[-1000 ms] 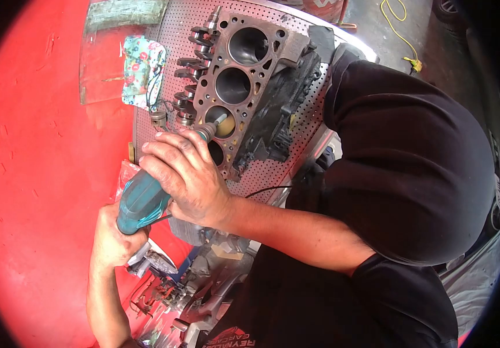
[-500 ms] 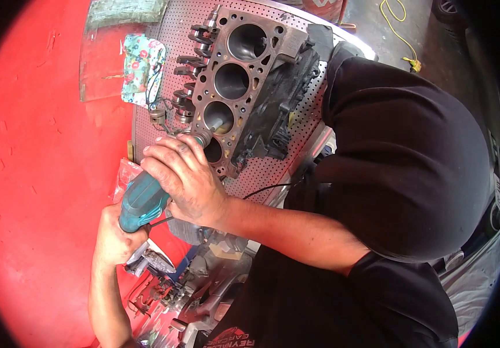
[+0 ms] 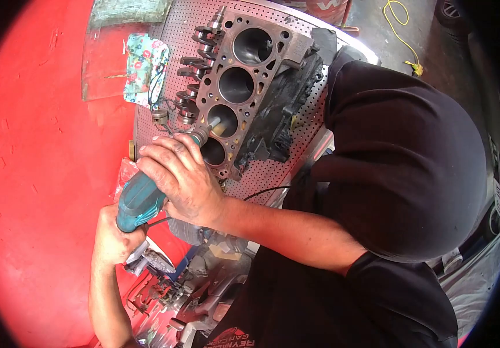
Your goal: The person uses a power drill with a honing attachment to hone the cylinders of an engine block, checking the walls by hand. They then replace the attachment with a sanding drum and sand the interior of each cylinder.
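A teal power drill [image 3: 138, 200] slants up toward an engine block [image 3: 291, 49] with several round bores in its top face. My left hand [image 3: 115, 238] is wrapped around the drill's rear end. My right hand [image 3: 187, 182] closes over its front part, with the back of the hand facing up. From the chuck, a pale shaft [image 3: 214, 123] reaches into the third bore from the far end. Something tan shows beside its tip, too small to make out. The fingers hide part of the drill and its trigger.
Left of the block lie a crankshaft [image 3: 187, 107], a piston [image 3: 160, 116] and a floral cloth [image 3: 139, 75] on a perforated metal surface [image 3: 174, 52]. Dark, greasy parts [image 3: 282, 122] adjoin its right side. A large black cloth shape [image 3: 406, 162] fills the right.
The block and the things around it appear slightly further right and lower in view. Both hands keep their hold on the drill, and its shaft stays in the same bore.
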Motion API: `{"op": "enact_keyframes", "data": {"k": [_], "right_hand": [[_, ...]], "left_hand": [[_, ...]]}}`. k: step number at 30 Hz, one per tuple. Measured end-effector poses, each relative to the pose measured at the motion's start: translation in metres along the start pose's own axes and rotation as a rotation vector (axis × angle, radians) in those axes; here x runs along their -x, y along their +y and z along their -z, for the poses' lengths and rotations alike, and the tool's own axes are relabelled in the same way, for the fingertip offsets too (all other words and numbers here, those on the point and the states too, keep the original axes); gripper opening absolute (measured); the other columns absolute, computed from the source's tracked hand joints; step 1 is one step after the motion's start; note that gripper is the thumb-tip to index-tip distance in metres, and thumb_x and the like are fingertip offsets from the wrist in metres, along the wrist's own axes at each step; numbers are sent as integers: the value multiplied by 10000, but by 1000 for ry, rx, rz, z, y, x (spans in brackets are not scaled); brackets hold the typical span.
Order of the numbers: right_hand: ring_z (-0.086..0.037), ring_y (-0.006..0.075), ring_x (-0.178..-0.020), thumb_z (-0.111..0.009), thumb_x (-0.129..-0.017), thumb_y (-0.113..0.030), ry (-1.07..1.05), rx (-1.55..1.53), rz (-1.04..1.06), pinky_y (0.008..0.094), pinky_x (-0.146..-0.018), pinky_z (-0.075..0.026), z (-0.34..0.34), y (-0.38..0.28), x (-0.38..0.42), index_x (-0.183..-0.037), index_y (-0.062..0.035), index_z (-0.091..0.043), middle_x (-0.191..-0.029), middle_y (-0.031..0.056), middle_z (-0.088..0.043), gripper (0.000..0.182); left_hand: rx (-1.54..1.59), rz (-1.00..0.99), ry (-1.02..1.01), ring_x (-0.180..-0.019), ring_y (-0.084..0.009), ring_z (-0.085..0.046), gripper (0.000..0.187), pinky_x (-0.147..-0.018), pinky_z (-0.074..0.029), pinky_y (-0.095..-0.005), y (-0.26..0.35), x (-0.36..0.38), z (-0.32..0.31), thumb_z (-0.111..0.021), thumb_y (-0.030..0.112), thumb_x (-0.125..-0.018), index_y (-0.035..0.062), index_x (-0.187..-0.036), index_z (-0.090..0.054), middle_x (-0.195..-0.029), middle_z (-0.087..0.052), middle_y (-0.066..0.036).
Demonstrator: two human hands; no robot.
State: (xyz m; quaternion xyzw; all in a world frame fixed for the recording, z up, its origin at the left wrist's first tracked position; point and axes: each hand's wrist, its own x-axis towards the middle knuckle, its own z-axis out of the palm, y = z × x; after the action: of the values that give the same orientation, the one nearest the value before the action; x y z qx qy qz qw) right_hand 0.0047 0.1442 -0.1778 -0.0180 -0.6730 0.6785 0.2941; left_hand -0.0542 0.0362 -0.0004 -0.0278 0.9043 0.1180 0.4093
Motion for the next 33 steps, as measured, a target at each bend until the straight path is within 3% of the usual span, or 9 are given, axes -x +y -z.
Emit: {"op": "enact_keyframes", "data": {"k": [3,6,12,15,33], "right_hand": [[-525,376,-1250,-741,-486,12,-5,11,6,568,-1088,-367,0,2,-3,-1296,-48,-537,-1310,148,-555,838],[-493,378,-1289,-784,-584,-50,-71,27,1,596,-1116,-341,3,3,-6,-1318,-66,-506,-1323,158,-532,785],[-483,378,-1295,-810,-555,-59,-64,16,2,603,-1117,-341,4,3,-13,-1324,-67,-503,-1328,157,-522,829],[-525,376,-1245,-755,-482,3,9,9,13,568,-1076,-372,5,2,-15,-1324,-51,-514,-1313,152,-556,877],[-533,373,-1250,-767,-495,-15,35,32,-6,587,-1084,-365,11,3,-9,-1311,-58,-524,-1313,143,-558,852]], "left_hand": [[13,-1,-11,-676,-73,-528,178,-599,-461,-278,3,-1,3,-608,-55,-710,-20,-877,-657,-723,-599,16],[25,3,-10,-678,-74,-535,194,-601,-463,-278,2,-3,5,-602,-58,-706,-23,-888,-658,-726,-605,12],[13,-43,20,-677,-73,-533,190,-600,-462,-282,9,-4,6,-606,-57,-708,-18,-885,-659,-732,-606,10],[14,-20,4,-677,-74,-528,185,-602,-461,-283,13,-4,8,-616,-50,-707,-18,-884,-660,-734,-605,12],[33,-37,-46,-669,-78,-524,186,-597,-461,-286,15,-10,4,-608,-47,-691,-19,-869,-655,-720,-601,5]]}}
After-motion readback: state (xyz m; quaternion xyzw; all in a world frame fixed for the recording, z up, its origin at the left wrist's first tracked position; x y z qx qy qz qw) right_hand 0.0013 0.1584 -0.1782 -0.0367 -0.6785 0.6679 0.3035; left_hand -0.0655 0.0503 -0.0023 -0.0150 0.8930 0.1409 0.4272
